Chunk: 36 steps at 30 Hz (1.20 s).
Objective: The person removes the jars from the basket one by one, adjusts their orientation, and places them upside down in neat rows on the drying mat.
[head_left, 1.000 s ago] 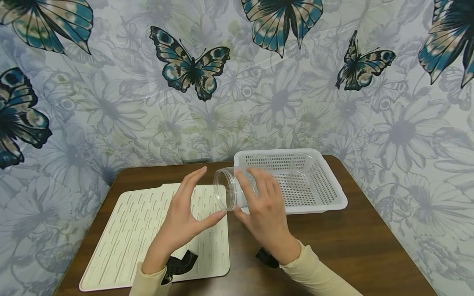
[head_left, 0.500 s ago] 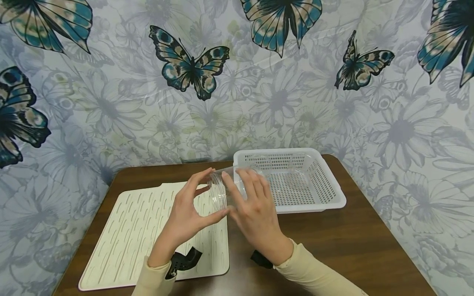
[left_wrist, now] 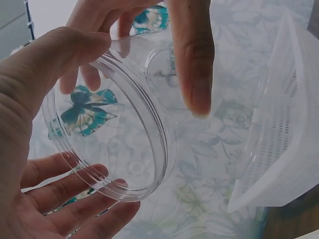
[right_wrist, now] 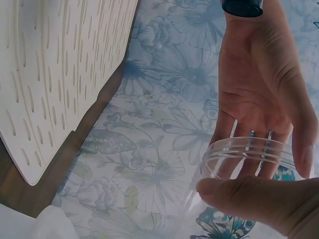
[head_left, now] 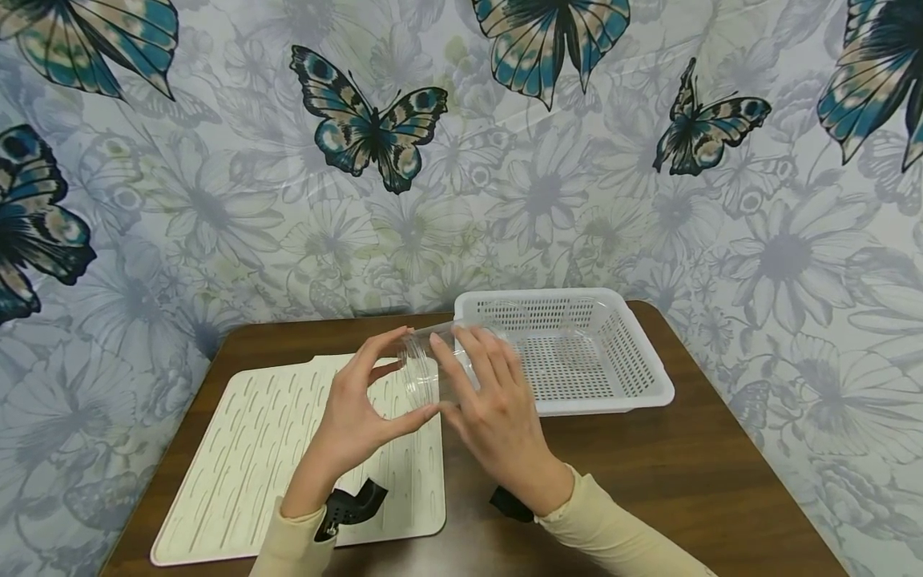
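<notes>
A clear jar (head_left: 421, 369) with a ridged, threaded rim lies on its side in the air, held between both hands, its round mouth toward the left. My left hand (head_left: 349, 417) grips it around the rim, thumb below and fingers above in the head view. My right hand (head_left: 497, 409) holds the jar's body from the right, fingers spread over it. The left wrist view looks through the jar's rim (left_wrist: 149, 119), with left-hand fingers (left_wrist: 75, 199) curled along it. In the right wrist view the left palm lies behind the see-through rim (right_wrist: 239, 144).
A cream ridged drying mat (head_left: 288, 457) covers the table's left side, partly under the hands. Behind and right of the jar stands a white perforated basket (head_left: 652, 389) with clear containers in it. Brown tabletop (head_left: 649, 481) shows at the front right. A butterfly-print cloth (head_left: 541, 200) hangs behind.
My right hand has moved left with the jar, bringing its rim into my left hand, which has gripped it. Over the last half second both hands have barely moved.
</notes>
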Tool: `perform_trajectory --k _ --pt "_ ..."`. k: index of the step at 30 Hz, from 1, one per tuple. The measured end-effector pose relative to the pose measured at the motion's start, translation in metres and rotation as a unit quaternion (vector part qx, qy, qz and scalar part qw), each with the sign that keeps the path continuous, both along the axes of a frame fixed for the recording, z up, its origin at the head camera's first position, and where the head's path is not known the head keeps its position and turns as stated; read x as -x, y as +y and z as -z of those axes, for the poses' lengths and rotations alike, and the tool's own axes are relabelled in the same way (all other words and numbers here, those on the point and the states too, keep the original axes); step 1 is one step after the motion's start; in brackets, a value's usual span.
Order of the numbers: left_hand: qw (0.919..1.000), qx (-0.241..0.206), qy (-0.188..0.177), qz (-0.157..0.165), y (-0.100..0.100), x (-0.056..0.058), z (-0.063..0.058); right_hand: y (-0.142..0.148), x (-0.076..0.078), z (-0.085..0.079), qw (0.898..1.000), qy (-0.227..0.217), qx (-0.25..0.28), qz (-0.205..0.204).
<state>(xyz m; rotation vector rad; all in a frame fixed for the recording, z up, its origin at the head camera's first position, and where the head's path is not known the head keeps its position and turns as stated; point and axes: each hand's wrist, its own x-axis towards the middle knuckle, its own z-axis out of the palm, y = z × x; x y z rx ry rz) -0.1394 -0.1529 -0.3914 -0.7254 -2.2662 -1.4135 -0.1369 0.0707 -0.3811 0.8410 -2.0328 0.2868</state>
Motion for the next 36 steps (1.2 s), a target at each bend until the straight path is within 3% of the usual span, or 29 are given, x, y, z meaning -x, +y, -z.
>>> perform_trajectory --k 6,10,13,18,22,25,29,33,34,36 --pt "1.0000 -0.003 -0.008 0.001 -0.009 0.001 0.001 0.011 -0.004 -0.005 0.995 -0.055 0.024 -0.077" --pt "0.9998 -0.008 -0.013 0.011 -0.014 -0.001 0.001 0.029 -0.003 -0.016 0.984 -0.088 0.071 -0.139" --pt "0.9995 -0.015 -0.016 0.023 -0.016 -0.003 0.001 0.043 0.002 -0.021 0.968 -0.126 0.119 -0.179" --pt "0.9981 -0.024 -0.025 0.050 -0.018 -0.008 0.000 0.061 0.008 -0.017 0.933 -0.211 0.186 -0.226" --pt "0.9956 -0.032 -0.039 0.079 -0.018 -0.012 -0.002 0.066 0.008 -0.009 0.893 -0.291 0.226 -0.259" --pt "0.9930 -0.041 -0.050 0.099 -0.017 -0.014 -0.003 0.069 0.007 -0.004 0.853 -0.357 0.259 -0.279" --pt "0.9897 -0.048 -0.061 0.121 -0.017 -0.016 -0.004 0.073 0.006 -0.002 0.788 -0.427 0.298 -0.327" --pt "0.9866 -0.057 -0.068 0.137 -0.019 -0.018 -0.004 0.074 0.007 0.000 0.725 -0.453 0.325 -0.404" --pt "0.9861 -0.058 -0.068 0.140 -0.019 -0.018 -0.004 0.074 0.008 0.000 0.714 -0.454 0.329 -0.418" --pt "0.9852 -0.062 -0.068 0.145 -0.020 -0.018 -0.004 0.073 0.008 0.001 0.703 -0.457 0.335 -0.430"
